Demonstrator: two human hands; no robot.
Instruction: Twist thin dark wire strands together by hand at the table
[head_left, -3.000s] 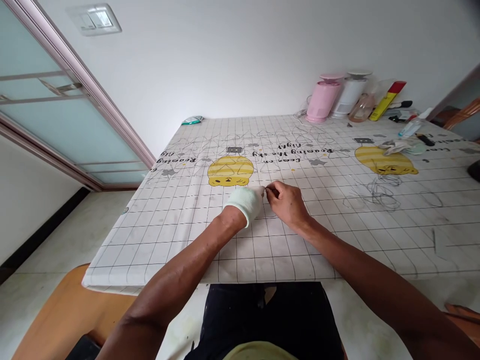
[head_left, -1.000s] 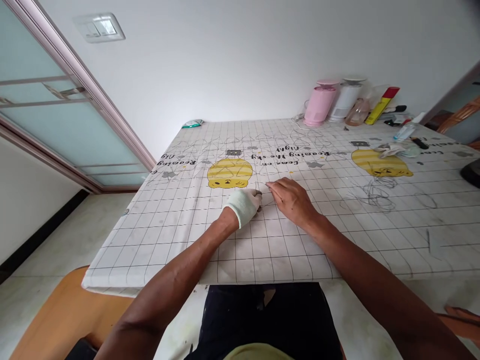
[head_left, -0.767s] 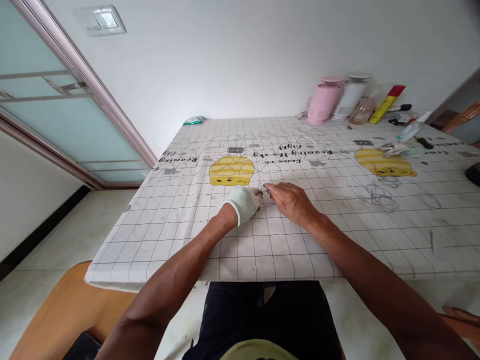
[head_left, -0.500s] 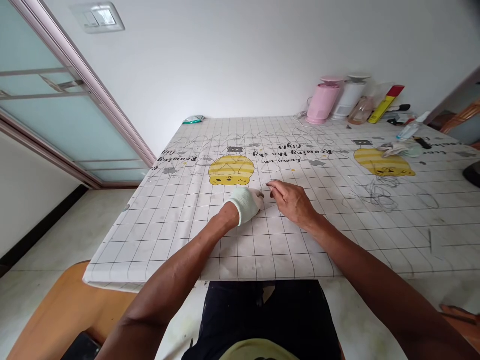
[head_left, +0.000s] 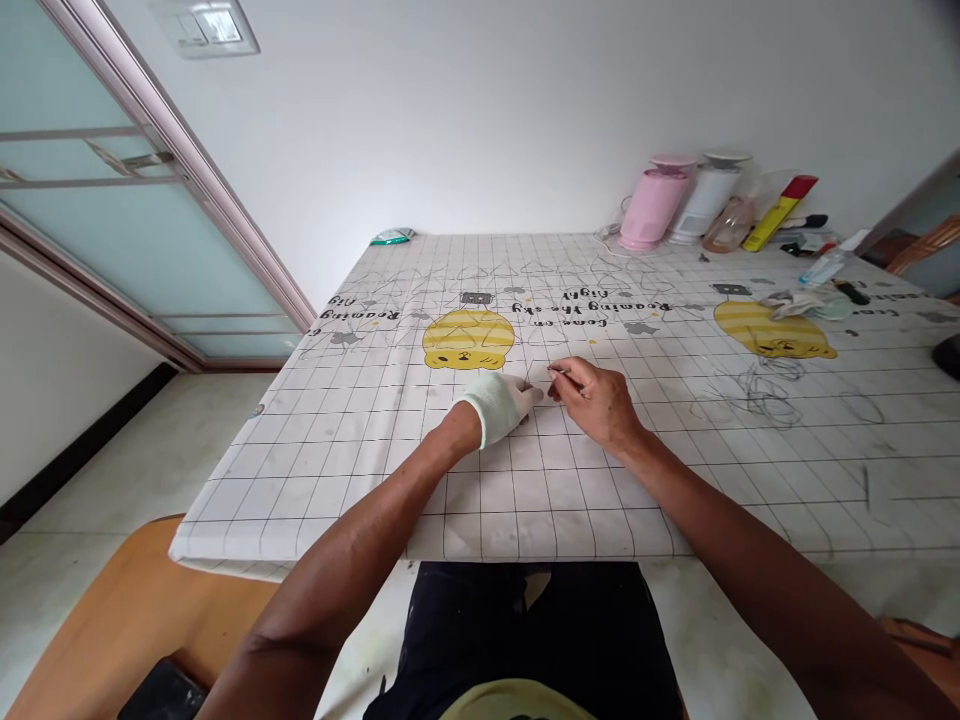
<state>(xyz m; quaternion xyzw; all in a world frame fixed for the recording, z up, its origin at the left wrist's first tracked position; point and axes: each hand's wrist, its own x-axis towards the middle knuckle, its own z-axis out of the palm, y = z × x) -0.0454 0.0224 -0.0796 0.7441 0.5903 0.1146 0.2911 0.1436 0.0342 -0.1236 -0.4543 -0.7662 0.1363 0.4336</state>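
Note:
A white glove with a pale green cuff covers my left hand [head_left: 506,405], which is closed low over the checked tablecloth [head_left: 337,480]; what its fingers hold is too small to name. Just to its right, my bare right hand [head_left: 596,400] pinches at the fingertips, and anything between them is too small to make out. A small gap separates the two hands. Loops of thin wire [head_left: 769,392] lie on the cloth to the right, below a crumpled glove [head_left: 802,303].
Along the back right stand a pink cylinder [head_left: 654,208], a white cylinder [head_left: 705,205], a clear bottle [head_left: 727,225], a yellow and red box [head_left: 780,215] and a spray bottle [head_left: 831,262]. A green packet [head_left: 393,236] lies at the back left. A black phone [head_left: 161,690] rests on an orange seat [head_left: 127,600].
Both hands sit slightly further right in view, and my right hand has turned a little, its fingertips now more visible. The camera view has shifted slightly.

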